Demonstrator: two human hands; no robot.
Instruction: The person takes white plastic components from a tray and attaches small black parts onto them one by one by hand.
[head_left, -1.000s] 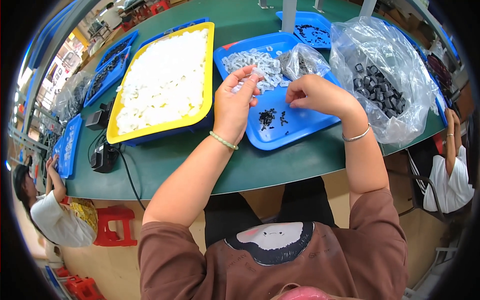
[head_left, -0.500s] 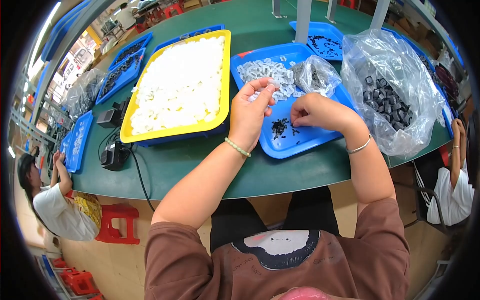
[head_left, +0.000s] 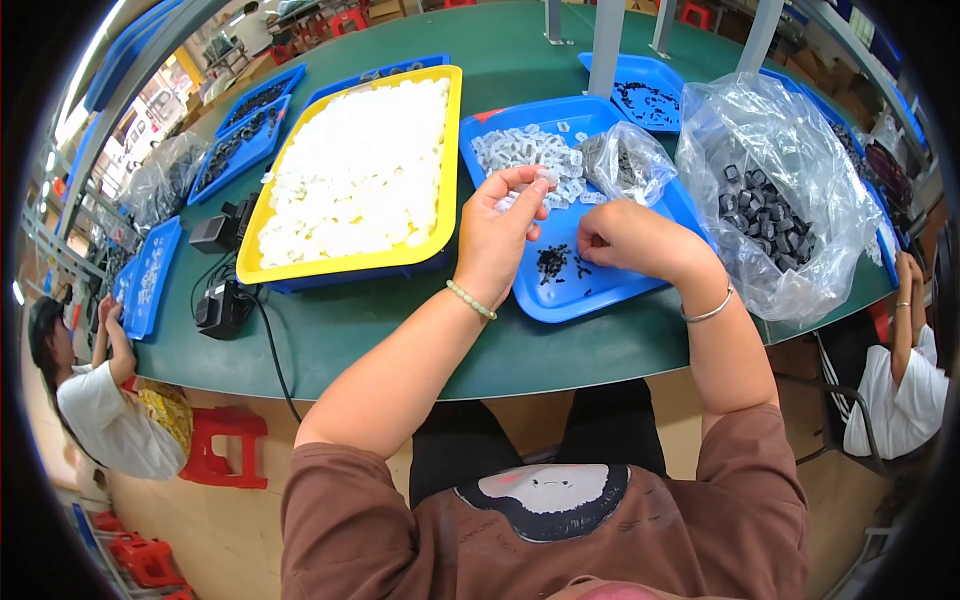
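My left hand (head_left: 495,228) is raised over the left side of a blue tray (head_left: 625,288). Its thumb and forefinger pinch a small translucent plastic piece (head_left: 546,177). My right hand (head_left: 645,240) is lowered into the same tray with its fingertips pressed together. Anything between those fingertips is hidden. Right beside them lies a small heap of tiny black parts (head_left: 552,264), with some strays around it. Farther back in the tray is a pile of translucent pieces (head_left: 530,148). Next to that pile lies a clear bag (head_left: 622,165) of small dark parts.
A yellow tray (head_left: 452,165) full of white pieces stands on the left. At right is a large clear bag (head_left: 765,215) of black blocks. Another blue tray (head_left: 645,93) lies behind, near a grey post (head_left: 606,50). Black adapters (head_left: 218,310) and co-workers (head_left: 120,425) are on the left.
My right hand has shifted slightly within the tray, beside the black parts. The left hand still holds its piece up. The whole view has moved a little.
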